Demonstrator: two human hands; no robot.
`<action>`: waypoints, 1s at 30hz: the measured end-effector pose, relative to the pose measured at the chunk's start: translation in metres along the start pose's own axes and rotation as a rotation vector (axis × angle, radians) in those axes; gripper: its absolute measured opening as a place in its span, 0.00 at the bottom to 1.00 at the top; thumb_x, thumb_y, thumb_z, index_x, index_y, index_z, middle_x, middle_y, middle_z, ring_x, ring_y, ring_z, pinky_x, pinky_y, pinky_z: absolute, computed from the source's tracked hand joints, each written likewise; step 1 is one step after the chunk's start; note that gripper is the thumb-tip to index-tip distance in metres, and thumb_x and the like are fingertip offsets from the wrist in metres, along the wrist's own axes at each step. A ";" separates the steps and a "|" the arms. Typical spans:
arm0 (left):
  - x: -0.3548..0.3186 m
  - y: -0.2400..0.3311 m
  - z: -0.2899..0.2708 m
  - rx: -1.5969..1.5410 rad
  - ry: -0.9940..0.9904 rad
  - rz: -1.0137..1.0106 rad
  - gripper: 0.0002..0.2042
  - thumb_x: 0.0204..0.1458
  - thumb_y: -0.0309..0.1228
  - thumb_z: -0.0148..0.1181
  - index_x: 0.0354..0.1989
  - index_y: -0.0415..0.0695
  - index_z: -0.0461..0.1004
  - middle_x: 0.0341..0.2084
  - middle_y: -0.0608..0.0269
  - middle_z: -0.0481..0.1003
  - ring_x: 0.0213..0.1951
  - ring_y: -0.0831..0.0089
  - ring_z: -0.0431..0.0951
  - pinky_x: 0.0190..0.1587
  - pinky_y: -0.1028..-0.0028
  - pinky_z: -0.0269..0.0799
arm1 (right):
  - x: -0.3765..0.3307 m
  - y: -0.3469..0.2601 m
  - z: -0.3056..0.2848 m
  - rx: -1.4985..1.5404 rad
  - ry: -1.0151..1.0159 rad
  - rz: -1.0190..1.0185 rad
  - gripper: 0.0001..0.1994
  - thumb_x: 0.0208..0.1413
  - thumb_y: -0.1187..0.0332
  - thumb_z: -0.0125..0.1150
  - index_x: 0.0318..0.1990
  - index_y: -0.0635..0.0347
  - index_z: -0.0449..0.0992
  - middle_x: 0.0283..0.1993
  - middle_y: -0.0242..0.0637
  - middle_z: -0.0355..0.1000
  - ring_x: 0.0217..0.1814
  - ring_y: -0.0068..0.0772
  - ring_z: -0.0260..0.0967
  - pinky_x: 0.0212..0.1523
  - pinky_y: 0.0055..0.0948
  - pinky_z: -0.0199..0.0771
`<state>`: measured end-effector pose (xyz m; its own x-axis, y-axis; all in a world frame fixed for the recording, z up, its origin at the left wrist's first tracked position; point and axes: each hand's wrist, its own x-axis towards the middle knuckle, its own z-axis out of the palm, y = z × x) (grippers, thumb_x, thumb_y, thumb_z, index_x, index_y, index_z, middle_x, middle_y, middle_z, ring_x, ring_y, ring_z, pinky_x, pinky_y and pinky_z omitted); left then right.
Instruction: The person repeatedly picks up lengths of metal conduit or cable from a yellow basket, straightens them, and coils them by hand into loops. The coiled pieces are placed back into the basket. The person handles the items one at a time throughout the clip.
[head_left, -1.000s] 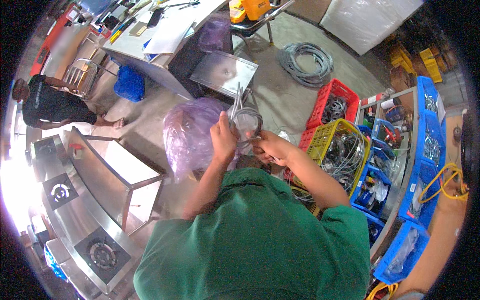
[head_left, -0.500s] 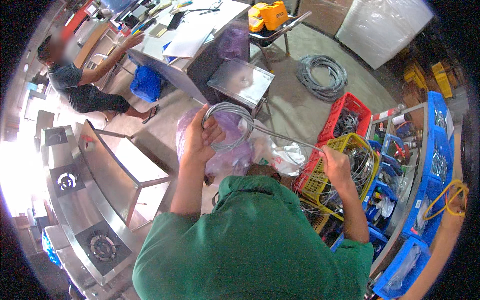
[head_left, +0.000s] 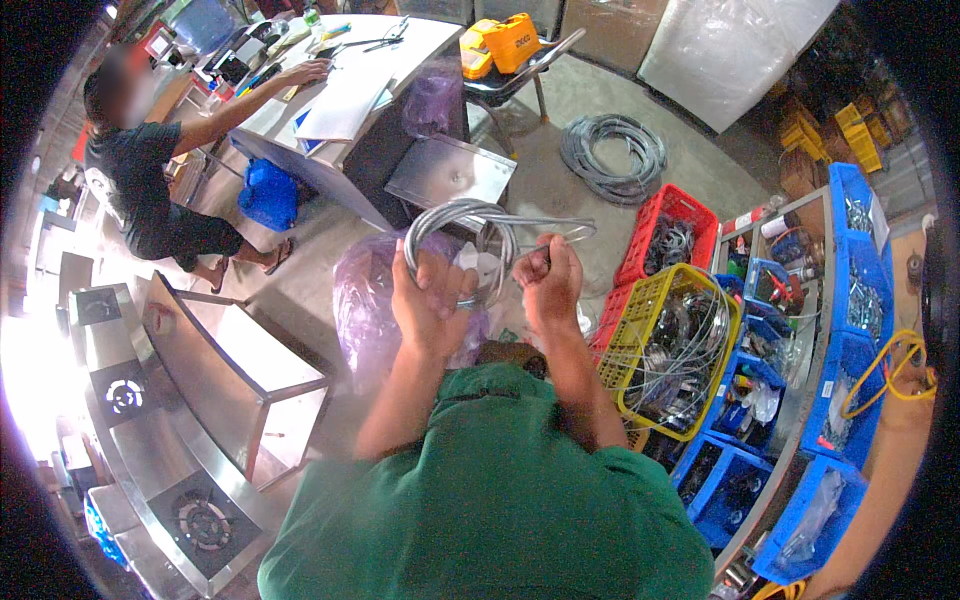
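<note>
Before my chest, raised: coil of grey wire [head_left: 462, 232], looped. My left hand [head_left: 432, 298] closes round the coil's lower part; my right hand [head_left: 546, 283] is clenched on the wire strand running from the coil's top. Just behind: purple plastic bag [head_left: 368, 305] on the floor. To my right: yellow crate [head_left: 672, 352] of wire, red crate [head_left: 668, 232], blue bins [head_left: 838, 300]. Far left: another person [head_left: 150, 190] at a white tabletop [head_left: 345, 90].

- You have two hands up: left hand [head_left: 432, 305], right hand [head_left: 548, 285].
- One grey wire coil [head_left: 460, 235] between them.
- One red crate [head_left: 672, 232], one yellow crate [head_left: 684, 345], right of centre.
</note>
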<state>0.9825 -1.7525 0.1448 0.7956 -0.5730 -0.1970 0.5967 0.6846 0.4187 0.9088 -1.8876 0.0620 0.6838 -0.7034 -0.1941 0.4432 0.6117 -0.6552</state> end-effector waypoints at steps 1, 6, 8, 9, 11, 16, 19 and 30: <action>-0.002 -0.001 0.001 0.012 -0.024 -0.016 0.27 0.67 0.49 0.36 0.14 0.53 0.56 0.05 0.73 0.50 0.10 0.77 0.48 0.25 0.73 0.53 | 0.000 0.002 0.009 0.080 0.042 0.013 0.11 0.66 0.61 0.47 0.36 0.58 0.70 0.22 0.28 0.63 0.23 0.24 0.64 0.27 0.28 0.66; -0.002 -0.005 0.001 0.106 -0.026 -0.048 0.27 0.66 0.51 0.37 0.14 0.52 0.55 0.06 0.72 0.50 0.10 0.76 0.48 0.23 0.72 0.54 | -0.006 0.003 0.031 0.223 -0.164 0.210 0.14 0.65 0.58 0.48 0.35 0.58 0.71 0.25 0.33 0.69 0.25 0.27 0.68 0.28 0.27 0.72; 0.001 -0.006 -0.003 0.103 0.060 -0.074 0.26 0.66 0.51 0.38 0.15 0.52 0.55 0.06 0.72 0.50 0.10 0.76 0.48 0.22 0.72 0.54 | -0.011 0.007 0.029 0.227 -0.181 0.358 0.13 0.65 0.59 0.46 0.36 0.57 0.72 0.25 0.31 0.68 0.27 0.29 0.68 0.32 0.29 0.72; 0.004 -0.006 -0.006 0.131 0.062 -0.047 0.26 0.66 0.51 0.39 0.15 0.52 0.55 0.07 0.72 0.50 0.11 0.76 0.48 0.21 0.71 0.54 | -0.015 0.011 0.029 0.299 -0.222 0.403 0.14 0.66 0.59 0.45 0.37 0.58 0.73 0.28 0.33 0.71 0.29 0.29 0.70 0.32 0.29 0.74; 0.010 -0.006 -0.012 0.186 0.102 0.003 0.26 0.65 0.51 0.40 0.16 0.51 0.56 0.08 0.72 0.50 0.11 0.76 0.49 0.20 0.71 0.54 | -0.019 0.019 0.027 0.309 -0.198 0.517 0.15 0.67 0.59 0.44 0.39 0.60 0.74 0.33 0.36 0.75 0.34 0.31 0.74 0.38 0.31 0.76; 0.025 -0.013 -0.020 0.121 0.225 0.081 0.25 0.65 0.50 0.41 0.17 0.50 0.57 0.09 0.70 0.53 0.13 0.75 0.53 0.18 0.72 0.55 | -0.028 0.026 0.024 0.405 -0.271 0.592 0.19 0.65 0.52 0.48 0.44 0.59 0.75 0.41 0.38 0.77 0.43 0.34 0.74 0.44 0.33 0.74; 0.027 -0.019 -0.021 0.253 0.341 0.108 0.25 0.65 0.51 0.41 0.18 0.49 0.60 0.10 0.69 0.57 0.14 0.76 0.57 0.19 0.73 0.56 | -0.029 0.027 0.026 0.093 -0.237 0.482 0.18 0.64 0.52 0.52 0.43 0.57 0.76 0.38 0.34 0.75 0.42 0.31 0.73 0.45 0.31 0.72; 0.023 -0.031 -0.050 0.671 0.024 0.050 0.30 0.67 0.54 0.33 0.38 0.38 0.73 0.28 0.59 0.76 0.32 0.71 0.76 0.40 0.72 0.72 | -0.007 0.001 0.015 -0.412 -0.123 0.454 0.15 0.61 0.53 0.57 0.33 0.54 0.73 0.24 0.28 0.68 0.19 0.23 0.62 0.17 0.27 0.60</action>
<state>0.9873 -1.7645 0.0831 0.8273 -0.5323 -0.1795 0.3705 0.2769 0.8866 0.9127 -1.8769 0.0735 0.8239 -0.3445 -0.4500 -0.1501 0.6330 -0.7594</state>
